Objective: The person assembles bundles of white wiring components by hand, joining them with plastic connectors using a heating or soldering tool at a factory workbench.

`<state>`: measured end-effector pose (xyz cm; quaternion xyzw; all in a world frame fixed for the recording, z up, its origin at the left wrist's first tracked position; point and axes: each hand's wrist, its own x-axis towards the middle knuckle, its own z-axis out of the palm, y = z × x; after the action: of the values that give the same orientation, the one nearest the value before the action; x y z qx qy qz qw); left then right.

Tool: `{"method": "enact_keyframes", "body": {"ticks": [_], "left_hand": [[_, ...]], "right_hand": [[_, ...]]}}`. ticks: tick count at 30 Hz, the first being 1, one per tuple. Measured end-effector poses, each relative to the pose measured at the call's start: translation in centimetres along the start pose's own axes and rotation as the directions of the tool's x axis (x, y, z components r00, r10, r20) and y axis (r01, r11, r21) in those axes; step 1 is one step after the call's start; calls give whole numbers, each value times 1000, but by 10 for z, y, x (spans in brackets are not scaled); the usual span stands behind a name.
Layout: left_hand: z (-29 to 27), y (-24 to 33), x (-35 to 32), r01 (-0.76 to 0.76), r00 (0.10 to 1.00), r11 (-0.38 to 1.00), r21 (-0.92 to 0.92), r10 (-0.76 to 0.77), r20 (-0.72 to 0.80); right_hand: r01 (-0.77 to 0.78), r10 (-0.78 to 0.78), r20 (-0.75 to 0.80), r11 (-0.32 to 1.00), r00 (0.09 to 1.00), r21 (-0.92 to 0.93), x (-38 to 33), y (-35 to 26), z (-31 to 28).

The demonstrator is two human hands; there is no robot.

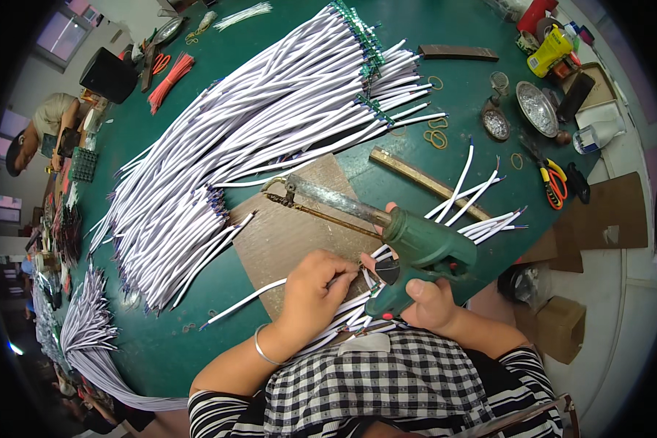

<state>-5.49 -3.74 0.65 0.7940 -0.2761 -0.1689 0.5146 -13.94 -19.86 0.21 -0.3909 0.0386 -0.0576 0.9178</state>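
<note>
Right hand is wrapped around the grip of a green soldering gun, thumb laid along its side, fingers closed on the handle. From that hand the gun's long grey barrel runs up and to the left, ending in a dark bent tip over a brown cardboard pad that lies on the green desk.

My left hand sits just beside the gun's body, its fingers curled and pinching the end of one of the white wires; that wire trails off to the left across the cardboard edge and onto the desk. A silver bangle rings that wrist. Under both hands a small sheaf of white wires rests between the gun and my checked apron.

Further out, a short loose batch of cut wires lies to the right of the gun, crossing a brass-coloured bar. Beyond the pad a very large fan of white wires covers most of the desk, close to the gun's tip. At the far right I see orange-handled cutters, two metal dishes, a yellow bottle and scattered rubber bands. Another person sits at the far left.
</note>
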Motion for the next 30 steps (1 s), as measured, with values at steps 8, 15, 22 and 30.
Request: {"method": "enact_keyframes", "body": {"ticks": [8, 15, 22, 30], "left_hand": [[-18, 6, 0, -423, 904, 744, 517, 311, 292], [-23, 3, -1, -414, 907, 740, 530, 287, 308], [-9, 4, 5, -38, 997, 963, 265, 17, 80], [6, 3, 1, -59, 995, 911, 408, 84, -45]], "right_hand": [[-36, 47, -140, 996, 989, 80, -8, -9, 6], [-49, 24, -67, 917, 997, -397, -61, -52, -15], [-147, 63, -146, 709, 987, -689, -94, -51, -29], [2, 39, 16, 344, 999, -939, -101, -56, -36]]}}
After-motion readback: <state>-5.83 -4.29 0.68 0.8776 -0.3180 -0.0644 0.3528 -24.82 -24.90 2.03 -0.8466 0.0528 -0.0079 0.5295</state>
